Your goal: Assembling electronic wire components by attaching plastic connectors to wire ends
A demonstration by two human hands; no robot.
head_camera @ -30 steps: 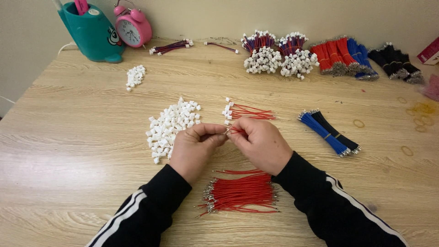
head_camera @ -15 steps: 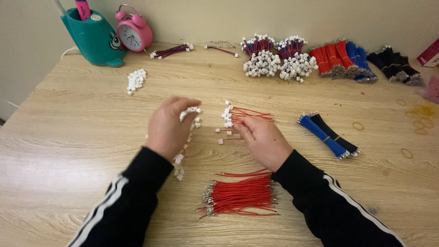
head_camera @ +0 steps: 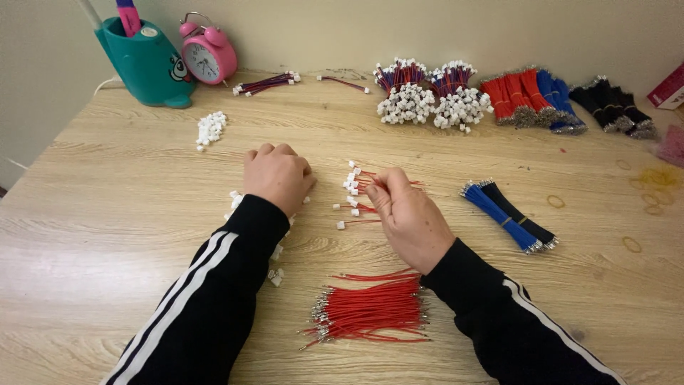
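Two hands work with little wires in the middle of the desk [head_camera: 107,235].
Left hand [head_camera: 278,175] lies curled over white plugs [head_camera: 274,253]; right hand [head_camera: 406,214] fingers pinch red wires [head_camera: 360,189]. Bare wood at lower left; red box [head_camera: 670,87] at right edge.

Under your left hand [head_camera: 278,175] lies the heap of small white plastic connectors [head_camera: 275,258], mostly hidden; only a few strays peek out beside your knuckles and trail along your sleeve. At your right hand [head_camera: 407,214] fingertips sits a loose cluster of short red wires with white connectors [head_camera: 354,187] fitted on their ends, lying flat, fanned just left of your fingers. One red strand is pinched between your thumb and forefinger.
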